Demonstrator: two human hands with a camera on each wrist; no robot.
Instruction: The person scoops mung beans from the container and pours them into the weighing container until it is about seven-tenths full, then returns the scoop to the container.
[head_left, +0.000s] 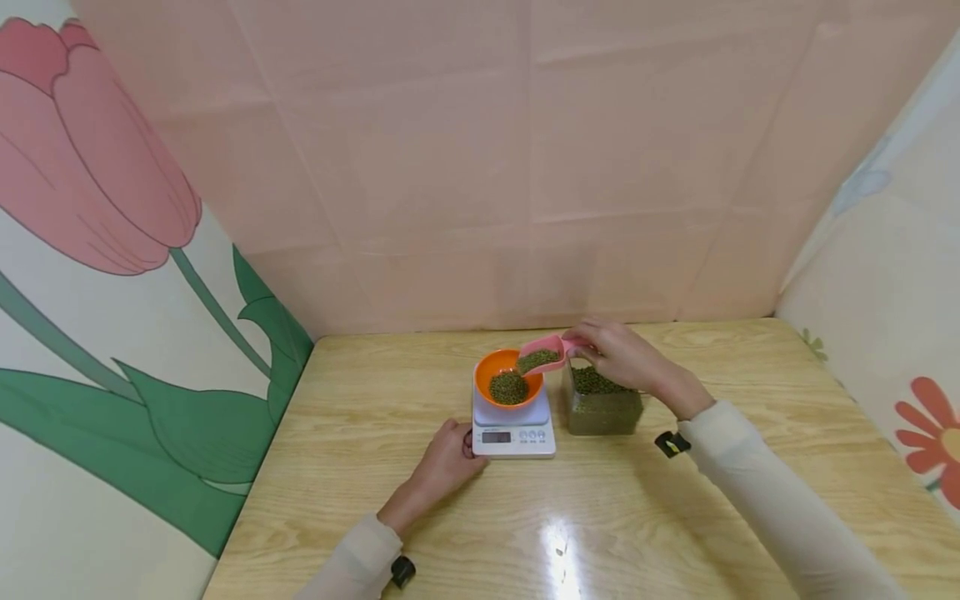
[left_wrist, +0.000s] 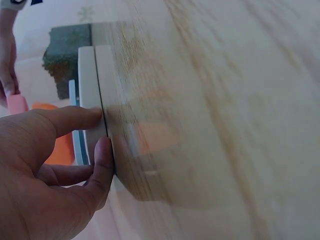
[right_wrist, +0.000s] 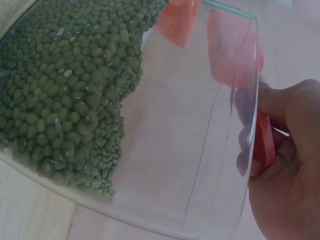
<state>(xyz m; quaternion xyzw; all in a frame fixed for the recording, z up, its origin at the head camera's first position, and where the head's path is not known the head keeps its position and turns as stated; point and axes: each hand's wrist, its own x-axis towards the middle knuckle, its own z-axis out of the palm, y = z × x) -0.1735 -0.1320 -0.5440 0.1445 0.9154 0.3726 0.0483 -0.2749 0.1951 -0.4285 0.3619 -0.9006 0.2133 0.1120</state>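
My right hand (head_left: 618, 354) grips the handle of a pink scoop (head_left: 557, 343) filled with green mung beans. The scoop's front lip overlaps the right rim of an orange bowl (head_left: 487, 368), which holds a heap of mung beans (head_left: 508, 387). Under the bowl is a white kitchen scale (head_left: 510, 448) with a small display and several buttons. At the scale's front left corner, my left hand (head_left: 442, 465) holds its edge between thumb and curled fingers. In the left wrist view the thumb (left_wrist: 103, 155) lies along the scale's edge.
A clear plastic container (head_left: 603, 423) of mung beans stands just right of the scale, below my right hand. Everything rests on a wood-grain table (head_left: 360, 392). A pink covering (head_left: 420, 167) rises behind it, with flower-patterned walls at both sides.
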